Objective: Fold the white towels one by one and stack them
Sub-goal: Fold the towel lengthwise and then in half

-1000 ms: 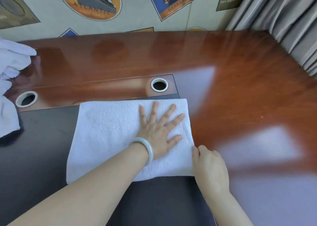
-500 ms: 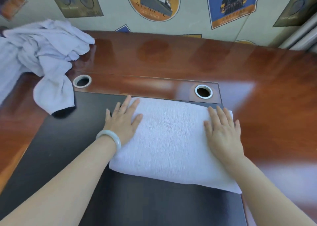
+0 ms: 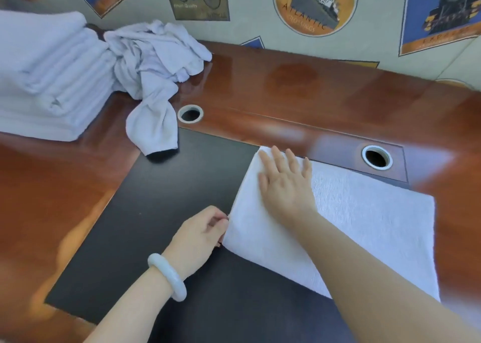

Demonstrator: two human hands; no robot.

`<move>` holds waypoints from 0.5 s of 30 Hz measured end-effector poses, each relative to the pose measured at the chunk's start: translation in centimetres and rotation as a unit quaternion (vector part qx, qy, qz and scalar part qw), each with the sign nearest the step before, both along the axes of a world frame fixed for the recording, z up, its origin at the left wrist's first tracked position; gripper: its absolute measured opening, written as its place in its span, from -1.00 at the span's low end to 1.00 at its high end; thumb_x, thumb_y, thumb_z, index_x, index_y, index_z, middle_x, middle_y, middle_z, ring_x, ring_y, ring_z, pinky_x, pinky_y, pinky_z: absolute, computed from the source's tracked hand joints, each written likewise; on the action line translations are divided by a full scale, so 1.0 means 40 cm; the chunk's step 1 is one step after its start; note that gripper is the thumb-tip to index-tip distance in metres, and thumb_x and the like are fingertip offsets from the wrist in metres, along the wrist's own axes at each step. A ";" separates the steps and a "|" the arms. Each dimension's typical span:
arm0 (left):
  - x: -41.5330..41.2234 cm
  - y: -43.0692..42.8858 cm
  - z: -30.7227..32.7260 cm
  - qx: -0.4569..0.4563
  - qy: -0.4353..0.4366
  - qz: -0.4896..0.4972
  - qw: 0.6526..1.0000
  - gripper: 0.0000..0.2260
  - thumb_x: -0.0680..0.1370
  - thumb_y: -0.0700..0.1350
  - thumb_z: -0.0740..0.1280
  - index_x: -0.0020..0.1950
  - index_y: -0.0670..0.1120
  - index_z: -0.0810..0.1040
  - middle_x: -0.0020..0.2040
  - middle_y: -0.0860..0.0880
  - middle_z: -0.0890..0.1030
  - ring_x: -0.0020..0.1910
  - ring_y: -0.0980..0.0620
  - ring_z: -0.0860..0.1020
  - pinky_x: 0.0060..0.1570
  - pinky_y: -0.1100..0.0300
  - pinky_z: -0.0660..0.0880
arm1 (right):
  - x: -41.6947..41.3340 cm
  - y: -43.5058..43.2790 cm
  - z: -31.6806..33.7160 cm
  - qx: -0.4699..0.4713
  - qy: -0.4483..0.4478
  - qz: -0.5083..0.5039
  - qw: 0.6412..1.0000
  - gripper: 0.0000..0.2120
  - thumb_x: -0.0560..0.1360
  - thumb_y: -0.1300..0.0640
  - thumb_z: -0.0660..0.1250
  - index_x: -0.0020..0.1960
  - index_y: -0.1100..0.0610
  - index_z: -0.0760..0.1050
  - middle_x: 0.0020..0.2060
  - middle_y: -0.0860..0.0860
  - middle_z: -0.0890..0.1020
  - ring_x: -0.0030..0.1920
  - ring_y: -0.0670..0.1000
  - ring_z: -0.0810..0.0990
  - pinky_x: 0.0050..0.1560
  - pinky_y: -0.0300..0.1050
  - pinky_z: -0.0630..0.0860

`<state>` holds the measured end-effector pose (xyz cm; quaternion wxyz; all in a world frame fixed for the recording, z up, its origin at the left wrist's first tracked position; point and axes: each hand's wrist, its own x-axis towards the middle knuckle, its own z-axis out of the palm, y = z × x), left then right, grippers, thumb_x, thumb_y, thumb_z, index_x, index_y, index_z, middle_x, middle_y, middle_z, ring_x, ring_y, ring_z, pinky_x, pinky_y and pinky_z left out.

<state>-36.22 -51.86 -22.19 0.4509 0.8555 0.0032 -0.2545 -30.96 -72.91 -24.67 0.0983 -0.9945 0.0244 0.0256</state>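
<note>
Right fingers [image 3: 290,160] press towel [image 3: 364,212] flat on black desk mat [image 3: 169,212].

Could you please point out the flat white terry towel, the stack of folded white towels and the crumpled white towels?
Flat white terry towel [image 3: 364,225], head view, its bare middle.
Stack of folded white towels [image 3: 49,82], head view, layered side.
Crumpled white towels [image 3: 156,54], head view, heap's middle.

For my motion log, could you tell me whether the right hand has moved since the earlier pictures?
Yes, leftward: the right hand went from near the metal-ringed round desk hole to the folded white towel's left end.
</note>
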 end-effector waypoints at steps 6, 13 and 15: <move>-0.018 0.032 0.004 -0.111 -0.014 -0.037 0.993 -0.83 0.52 -0.16 0.42 0.03 0.10 0.62 0.02 0.08 0.62 -0.05 0.08 0.54 -0.03 0.24 0.45 | -0.007 0.008 -0.009 0.008 -0.039 -0.010 0.999 -0.54 0.64 -0.01 -0.07 0.53 -0.10 0.08 0.56 -0.04 0.17 0.54 0.08 0.06 0.52 0.19 -0.10; -0.015 0.013 0.004 -0.114 -0.104 -0.062 0.986 -0.67 0.43 -0.20 0.50 0.07 0.14 0.55 0.09 0.03 0.54 0.00 0.14 0.40 -0.02 0.39 0.32 | -0.011 0.008 -0.016 0.002 -0.060 -0.016 0.998 -0.56 0.63 0.01 -0.02 0.51 -0.10 0.15 0.53 -0.05 0.23 0.53 0.07 0.13 0.52 0.18 -0.03; -0.005 0.012 0.006 -0.092 -0.105 -0.074 0.988 -0.68 0.46 -0.13 0.48 0.08 0.19 0.50 0.03 0.12 0.55 -0.08 0.16 0.41 -0.07 0.42 0.31 | -0.010 0.007 -0.016 0.001 -0.059 -0.016 0.998 -0.56 0.63 0.00 0.00 0.51 -0.10 0.15 0.54 -0.04 0.23 0.53 0.07 0.13 0.52 0.17 -0.03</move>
